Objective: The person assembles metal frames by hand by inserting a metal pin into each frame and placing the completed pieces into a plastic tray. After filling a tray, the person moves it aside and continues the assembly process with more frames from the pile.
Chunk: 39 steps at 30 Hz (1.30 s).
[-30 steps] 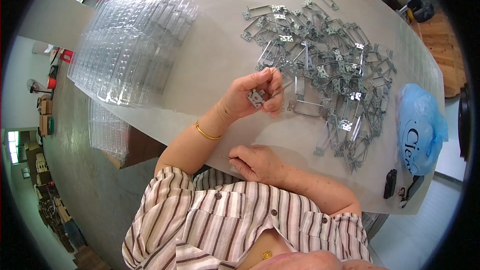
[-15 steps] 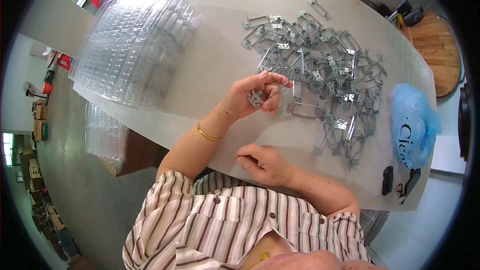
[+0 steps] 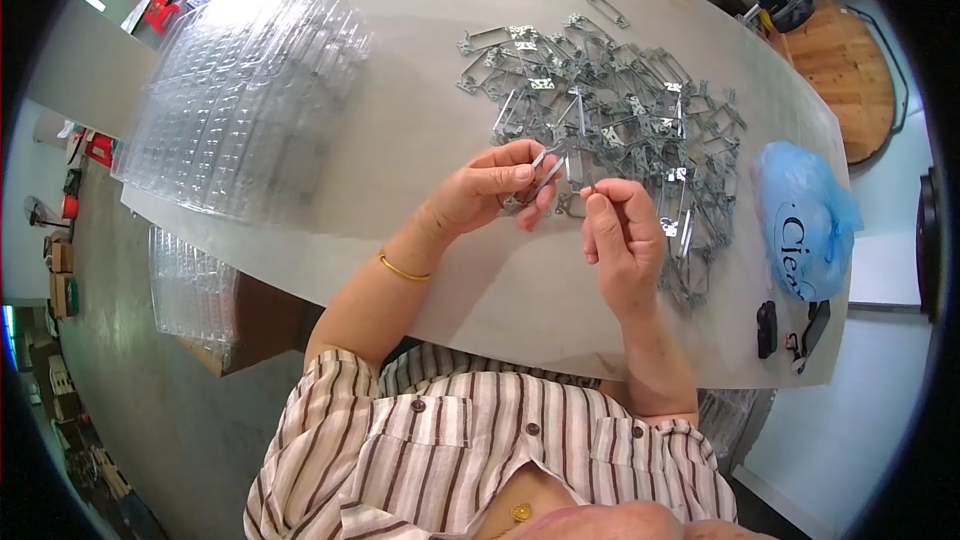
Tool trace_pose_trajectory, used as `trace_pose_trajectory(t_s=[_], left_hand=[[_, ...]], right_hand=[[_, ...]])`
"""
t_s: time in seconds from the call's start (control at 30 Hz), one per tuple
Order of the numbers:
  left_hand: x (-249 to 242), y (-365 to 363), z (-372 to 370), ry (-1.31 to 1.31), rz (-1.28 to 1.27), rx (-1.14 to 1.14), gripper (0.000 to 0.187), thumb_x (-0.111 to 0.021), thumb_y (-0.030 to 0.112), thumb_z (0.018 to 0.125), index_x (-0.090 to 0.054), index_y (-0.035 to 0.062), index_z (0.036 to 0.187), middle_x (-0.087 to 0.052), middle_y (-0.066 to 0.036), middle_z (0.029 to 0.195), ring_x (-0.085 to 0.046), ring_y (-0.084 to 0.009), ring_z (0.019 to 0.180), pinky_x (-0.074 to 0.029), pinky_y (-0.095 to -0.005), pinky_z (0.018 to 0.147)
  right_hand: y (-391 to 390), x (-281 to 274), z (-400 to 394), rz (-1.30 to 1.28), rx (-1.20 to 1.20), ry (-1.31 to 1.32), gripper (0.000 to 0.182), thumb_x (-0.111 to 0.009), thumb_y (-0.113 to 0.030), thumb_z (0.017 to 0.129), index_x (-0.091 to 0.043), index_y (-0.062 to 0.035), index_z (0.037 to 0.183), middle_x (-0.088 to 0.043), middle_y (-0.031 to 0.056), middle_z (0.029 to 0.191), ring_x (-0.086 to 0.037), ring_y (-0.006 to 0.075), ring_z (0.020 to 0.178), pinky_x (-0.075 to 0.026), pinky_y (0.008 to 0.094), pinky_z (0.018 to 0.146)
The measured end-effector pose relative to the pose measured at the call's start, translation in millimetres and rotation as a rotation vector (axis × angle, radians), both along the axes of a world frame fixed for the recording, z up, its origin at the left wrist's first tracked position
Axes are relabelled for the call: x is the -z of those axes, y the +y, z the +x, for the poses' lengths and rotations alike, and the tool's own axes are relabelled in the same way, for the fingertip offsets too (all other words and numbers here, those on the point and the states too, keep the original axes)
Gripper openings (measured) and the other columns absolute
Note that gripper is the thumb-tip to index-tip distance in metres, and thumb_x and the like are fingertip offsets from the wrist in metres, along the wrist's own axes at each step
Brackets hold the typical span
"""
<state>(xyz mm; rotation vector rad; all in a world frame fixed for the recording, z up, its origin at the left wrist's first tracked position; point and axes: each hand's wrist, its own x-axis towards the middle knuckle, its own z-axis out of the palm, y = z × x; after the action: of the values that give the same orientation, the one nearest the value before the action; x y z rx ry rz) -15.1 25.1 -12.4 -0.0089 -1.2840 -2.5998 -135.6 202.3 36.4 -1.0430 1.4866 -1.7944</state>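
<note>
My left hand (image 3: pixel 500 182), with a gold bracelet at the wrist, is closed around a small grey metal bracket (image 3: pixel 546 172). The bracket's thin arms stick out past the fingers, and part of it is hidden by them. Close beside it, my right hand (image 3: pixel 628 240) pinches a thin, dark, pointed tool (image 3: pixel 589 178) between thumb and fingertips, its tip up near the bracket. The tool's exact kind is hard to make out. Just beyond both hands lies a loose pile of similar metal brackets (image 3: pixel 640 120).
Stacked clear plastic trays (image 3: pixel 240 100) stand on the left of the pale table (image 3: pixel 420 60). More trays (image 3: pixel 195 285) sit on a cardboard box below the edge. At right are a blue plastic bag (image 3: pixel 805 220) and a small black object (image 3: pixel 766 330).
My right hand has risen from near the table's front edge to beside the left hand, bringing the thin tool up to the bracket. My left hand has turned the bracket slightly.
</note>
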Motion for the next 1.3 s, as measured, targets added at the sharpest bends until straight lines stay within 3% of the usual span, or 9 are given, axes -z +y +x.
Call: trace_pose_trajectory(t_s=[0.33, 0.8, 1.1, 1.17, 1.3], left_hand=[[-5, 4, 3, -0.151, 0.003, 0.104, 0.045, -0.072, 0.033, 0.09, -0.057, -0.0006, 0.115, -0.063, -0.009, 0.075, -0.055, -0.0146, 0.054, -0.046, -0.0289, 0.052], [-6, 2, 1, -0.214, -0.095, 0.086, 0.047, -0.075, 0.033, 0.089, -0.056, -0.0009, 0.115, -0.057, -0.001, 0.073, -0.047, -0.0061, 0.056, -0.036, -0.0225, 0.048], [-8, 2, 3, -0.238, -0.194, 0.057, 0.036, -0.074, 0.026, 0.09, -0.057, 0.0024, 0.111, -0.053, 0.003, 0.073, -0.044, -0.0043, 0.057, -0.033, -0.0214, 0.048], [-11, 1, 5, -0.243, -0.184, 0.067, 0.027, -0.071, 0.017, 0.092, -0.057, 0.0039, 0.111, -0.053, 0.004, 0.075, -0.043, -0.0035, 0.057, -0.031, -0.0223, 0.047], [-7, 0, 5, -0.227, -0.199, 0.045, 0.025, -0.07, 0.018, 0.094, -0.059, 0.002, 0.111, -0.055, 0.002, 0.077, -0.046, -0.005, 0.058, -0.033, -0.0228, 0.048]], right_hand=[[4, 13, -1, 0.087, 0.027, -0.017, 0.01, -0.058, -0.013, 0.103, -0.06, -0.0032, 0.104, -0.054, -0.0048, 0.07, -0.046, 0.0009, 0.057, -0.036, 0.0191, 0.05], [9, 19, -8, 0.119, 0.018, -0.014, 0.006, -0.062, -0.01, 0.101, -0.061, -0.004, 0.103, -0.058, -0.0045, 0.067, -0.048, 0.0006, 0.056, -0.036, 0.0198, 0.049], [10, 18, -9, 0.15, 0.085, 0.208, 0.004, -0.062, -0.005, 0.098, -0.061, -0.0026, 0.096, -0.054, -0.0059, 0.067, -0.045, -0.0007, 0.059, -0.035, 0.0197, 0.051], [9, 20, -10, 0.184, 0.147, 0.405, 0.004, -0.062, -0.006, 0.098, -0.06, -0.0025, 0.098, -0.055, -0.005, 0.067, -0.047, -0.0002, 0.059, -0.036, 0.0201, 0.051], [7, 23, -4, 0.194, 0.11, 0.22, 0.011, -0.059, -0.006, 0.1, -0.055, -0.003, 0.11, -0.053, -0.0037, 0.065, -0.046, 0.0018, 0.057, -0.035, 0.0205, 0.051]])
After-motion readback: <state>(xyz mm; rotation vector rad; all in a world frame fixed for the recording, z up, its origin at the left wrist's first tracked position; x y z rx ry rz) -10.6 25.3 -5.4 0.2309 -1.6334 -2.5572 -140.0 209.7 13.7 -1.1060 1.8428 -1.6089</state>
